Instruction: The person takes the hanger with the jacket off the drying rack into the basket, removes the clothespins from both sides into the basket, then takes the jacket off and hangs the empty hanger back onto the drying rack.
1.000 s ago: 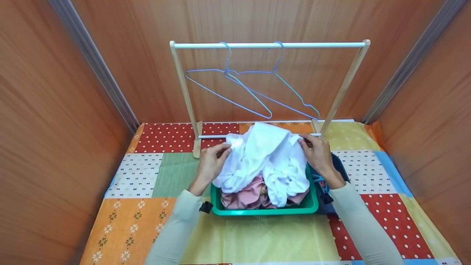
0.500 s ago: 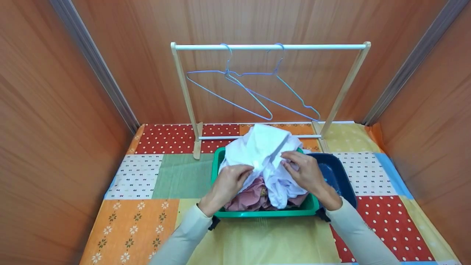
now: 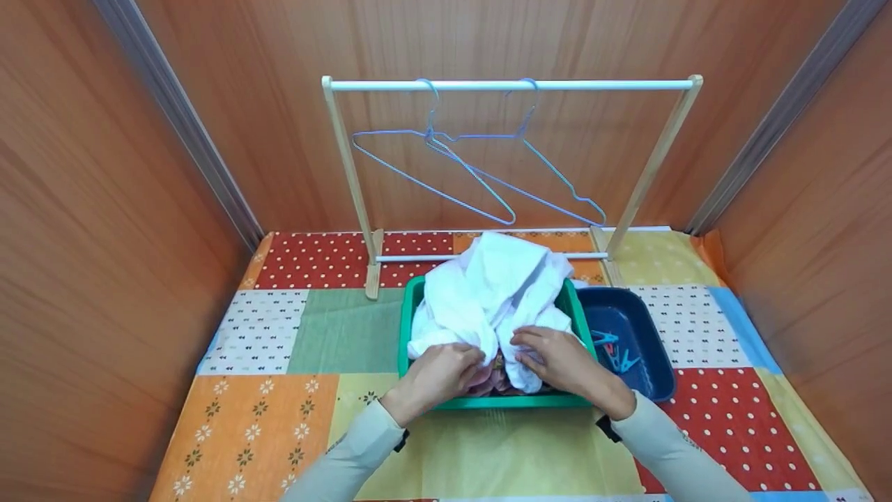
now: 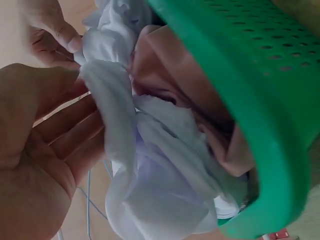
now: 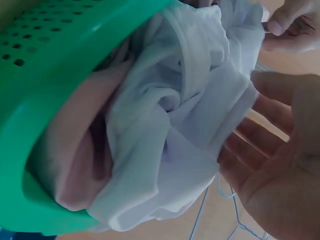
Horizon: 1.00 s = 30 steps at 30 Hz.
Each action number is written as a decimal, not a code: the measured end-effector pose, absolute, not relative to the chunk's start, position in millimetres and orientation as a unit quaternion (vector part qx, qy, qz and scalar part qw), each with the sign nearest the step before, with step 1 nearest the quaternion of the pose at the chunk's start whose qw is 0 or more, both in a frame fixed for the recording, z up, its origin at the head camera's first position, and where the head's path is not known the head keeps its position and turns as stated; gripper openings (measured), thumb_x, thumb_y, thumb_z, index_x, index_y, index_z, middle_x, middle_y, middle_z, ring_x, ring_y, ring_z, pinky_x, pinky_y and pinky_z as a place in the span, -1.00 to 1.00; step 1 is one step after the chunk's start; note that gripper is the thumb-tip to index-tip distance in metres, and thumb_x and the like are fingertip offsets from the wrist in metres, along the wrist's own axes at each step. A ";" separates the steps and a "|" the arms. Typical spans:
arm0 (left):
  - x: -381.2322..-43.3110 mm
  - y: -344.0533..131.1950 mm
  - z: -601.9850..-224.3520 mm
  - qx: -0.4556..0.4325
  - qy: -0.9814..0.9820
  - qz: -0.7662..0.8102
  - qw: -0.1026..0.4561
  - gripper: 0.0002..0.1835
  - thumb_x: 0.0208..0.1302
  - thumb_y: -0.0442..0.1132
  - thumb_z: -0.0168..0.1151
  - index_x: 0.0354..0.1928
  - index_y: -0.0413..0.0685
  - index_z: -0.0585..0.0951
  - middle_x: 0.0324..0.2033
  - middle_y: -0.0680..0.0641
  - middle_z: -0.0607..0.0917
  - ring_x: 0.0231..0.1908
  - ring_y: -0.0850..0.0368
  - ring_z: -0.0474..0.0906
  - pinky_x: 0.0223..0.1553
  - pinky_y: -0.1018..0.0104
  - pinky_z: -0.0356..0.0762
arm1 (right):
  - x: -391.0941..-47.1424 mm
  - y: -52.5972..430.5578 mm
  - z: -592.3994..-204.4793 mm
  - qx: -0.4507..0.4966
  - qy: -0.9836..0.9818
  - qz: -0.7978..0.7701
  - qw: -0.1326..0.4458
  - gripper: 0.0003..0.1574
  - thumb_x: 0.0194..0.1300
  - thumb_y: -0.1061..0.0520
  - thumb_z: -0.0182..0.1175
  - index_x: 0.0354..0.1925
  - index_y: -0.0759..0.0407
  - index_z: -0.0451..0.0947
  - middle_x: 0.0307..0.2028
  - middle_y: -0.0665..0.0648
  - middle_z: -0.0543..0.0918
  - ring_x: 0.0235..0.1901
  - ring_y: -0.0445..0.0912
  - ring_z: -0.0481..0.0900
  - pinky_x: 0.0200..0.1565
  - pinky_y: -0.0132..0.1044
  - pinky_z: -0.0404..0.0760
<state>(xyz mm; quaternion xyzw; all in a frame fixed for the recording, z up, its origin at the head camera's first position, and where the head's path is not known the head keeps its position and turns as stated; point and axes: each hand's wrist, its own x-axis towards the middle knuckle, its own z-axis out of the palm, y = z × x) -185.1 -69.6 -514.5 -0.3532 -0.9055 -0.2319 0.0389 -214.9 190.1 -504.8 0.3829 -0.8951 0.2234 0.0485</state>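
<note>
A crumpled white garment (image 3: 488,279) lies heaped in a green basket (image 3: 406,307), over pink clothing (image 5: 82,135). At the near side of the heap, my left hand (image 3: 446,371) pinches a fold of the white garment between thumb and fingers. Close to its right, my right hand (image 3: 561,359) pinches another fold of the same garment. In the left wrist view, the left thumb lies at the cloth's edge with the fingers behind it. The right wrist view has the right hand (image 5: 280,135) at the edge of the white fabric in a similar way.
A dark blue tray (image 3: 662,362) holding several clothespins (image 3: 617,352) stands right of the basket. Behind, two wire hangers (image 3: 446,199) hang from a rack with a white bar (image 3: 613,86). Patchwork cloth (image 3: 258,418) covers the table, and wooden panels (image 3: 104,244) enclose it.
Both hands have come from the garment's far left and right sides toward its near middle, closer together. The blue tray and its clothespins are now less covered by the right arm.
</note>
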 end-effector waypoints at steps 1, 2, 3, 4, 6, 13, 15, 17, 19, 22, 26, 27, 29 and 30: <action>-183.8 -70.6 -514.8 -0.355 -0.905 -0.232 0.029 -0.85 0.46 -0.15 0.30 -0.10 -0.01 0.76 -0.31 0.07 0.78 -0.24 0.23 0.73 -0.14 0.39 0.67 | -214.3 191.0 -504.6 0.384 -0.896 0.221 0.040 -0.67 0.43 0.14 0.31 0.09 0.23 0.68 0.10 0.21 0.71 0.09 0.08 0.69 0.11 0.01 0.64; -182.6 -71.8 -513.9 -0.356 -0.905 -0.233 0.022 -0.84 0.47 -0.15 0.29 -0.07 0.00 0.75 -0.27 0.07 0.79 -0.22 0.22 0.73 -0.11 0.37 0.67 | -214.1 192.2 -504.0 0.384 -0.896 0.221 0.037 -0.67 0.43 0.14 0.30 0.11 0.24 0.67 0.10 0.21 0.71 0.10 0.08 0.68 0.11 0.02 0.64; -181.6 -73.3 -511.7 -0.356 -0.905 -0.233 0.019 -0.83 0.47 -0.15 0.29 -0.03 -0.01 0.75 -0.22 0.05 0.80 -0.17 0.21 0.73 -0.07 0.35 0.67 | -214.2 193.7 -502.1 0.380 -0.897 0.224 0.034 -0.66 0.44 0.13 0.30 0.12 0.23 0.67 0.10 0.20 0.72 0.11 0.08 0.68 0.13 0.02 0.63; -181.2 -75.2 -508.3 -0.358 -0.904 -0.235 0.018 -0.80 0.47 -0.15 0.28 0.00 -0.02 0.74 -0.16 0.04 0.80 -0.13 0.19 0.73 -0.03 0.32 0.67 | -215.0 195.3 -499.1 0.378 -0.896 0.229 0.038 -0.65 0.45 0.13 0.29 0.12 0.23 0.67 0.10 0.19 0.72 0.11 0.08 0.68 0.13 0.02 0.63; -182.1 -79.8 -499.1 -0.357 -0.902 -0.241 0.022 -0.76 0.47 -0.15 0.29 0.06 -0.06 0.73 -0.06 -0.01 0.80 -0.04 0.13 0.73 0.05 0.24 0.66 | -218.3 198.8 -491.7 0.366 -0.897 0.245 0.051 -0.65 0.46 0.12 0.28 0.14 0.22 0.66 0.10 0.17 0.72 0.11 0.06 0.68 0.12 0.01 0.64; -208.7 -102.6 -479.5 -0.306 -0.901 -0.307 0.034 -0.63 0.45 -0.15 0.30 0.20 -0.14 0.67 0.17 -0.11 0.70 0.21 -0.04 0.61 0.19 0.04 0.57 | -245.0 209.9 -472.4 0.321 -0.900 0.274 0.109 -0.54 0.42 0.15 0.33 0.24 0.22 0.59 0.18 0.21 0.65 0.13 0.10 0.65 0.10 0.03 0.64; -220.0 -109.1 -480.2 -0.280 -0.906 -0.317 0.027 -0.58 0.43 -0.14 0.33 0.25 -0.12 0.64 0.22 -0.11 0.67 0.27 -0.05 0.56 0.22 0.00 0.53 | -255.0 212.4 -470.4 0.315 -0.901 0.279 0.108 -0.49 0.42 0.14 0.33 0.27 0.22 0.55 0.21 0.24 0.62 0.16 0.14 0.62 0.13 0.07 0.62; -231.8 -115.5 -481.7 -0.249 -0.911 -0.328 0.011 -0.54 0.42 -0.11 0.34 0.30 -0.09 0.60 0.28 -0.10 0.62 0.33 -0.07 0.49 0.27 -0.04 0.49 | -266.0 214.0 -469.7 0.305 -0.905 0.282 0.093 -0.43 0.43 0.13 0.32 0.33 0.21 0.50 0.28 0.27 0.55 0.22 0.18 0.57 0.18 0.13 0.58; -242.8 -120.6 -483.5 -0.226 -0.915 -0.335 -0.012 -0.47 0.41 -0.08 0.34 0.36 -0.05 0.55 0.34 -0.10 0.56 0.38 -0.09 0.43 0.31 -0.09 0.44 | -276.8 215.5 -470.3 0.295 -0.909 0.285 0.069 -0.37 0.43 0.11 0.32 0.38 0.21 0.44 0.35 0.31 0.47 0.28 0.23 0.50 0.23 0.19 0.52; -257.4 -125.3 -486.6 -0.202 -0.917 -0.340 -0.055 -0.37 0.41 0.00 0.33 0.45 0.02 0.46 0.43 -0.10 0.46 0.45 -0.11 0.32 0.36 -0.16 0.35 | -291.3 217.7 -472.6 0.277 -0.915 0.291 0.027 -0.28 0.45 0.06 0.30 0.46 0.19 0.35 0.44 0.34 0.33 0.36 0.27 0.40 0.29 0.24 0.44; -272.6 -127.4 -489.8 -0.178 -0.919 -0.337 -0.100 -0.26 0.39 0.11 0.32 0.53 0.13 0.35 0.49 -0.09 0.37 0.50 -0.13 0.22 0.39 -0.24 0.27 | -309.5 219.4 -477.3 0.254 -0.922 0.293 -0.008 -0.23 0.47 0.01 0.28 0.51 0.16 0.28 0.47 0.37 0.27 0.37 0.32 0.36 0.32 0.29 0.37; -276.0 -127.7 -490.3 -0.171 -0.920 -0.337 -0.105 -0.24 0.38 0.12 0.33 0.54 0.15 0.34 0.50 -0.08 0.36 0.50 -0.13 0.20 0.39 -0.25 0.25 | -313.9 219.8 -478.5 0.247 -0.923 0.294 -0.011 -0.22 0.47 0.00 0.27 0.51 0.16 0.27 0.47 0.38 0.26 0.37 0.33 0.36 0.32 0.30 0.35; -281.7 -128.6 -491.5 -0.157 -0.922 -0.335 -0.110 -0.21 0.35 0.13 0.35 0.55 0.18 0.31 0.51 -0.06 0.34 0.51 -0.13 0.19 0.39 -0.26 0.25 | -322.8 220.7 -480.9 0.231 -0.924 0.305 -0.013 -0.24 0.48 0.00 0.26 0.50 0.16 0.28 0.46 0.37 0.28 0.37 0.33 0.35 0.34 0.31 0.32; -284.4 -129.3 -492.4 -0.153 -0.924 -0.333 -0.110 -0.20 0.34 0.13 0.36 0.55 0.19 0.31 0.51 -0.05 0.34 0.51 -0.12 0.20 0.39 -0.25 0.26 | -327.0 221.1 -482.1 0.223 -0.922 0.316 -0.013 -0.25 0.48 0.02 0.26 0.50 0.17 0.29 0.46 0.36 0.30 0.37 0.33 0.35 0.34 0.30 0.32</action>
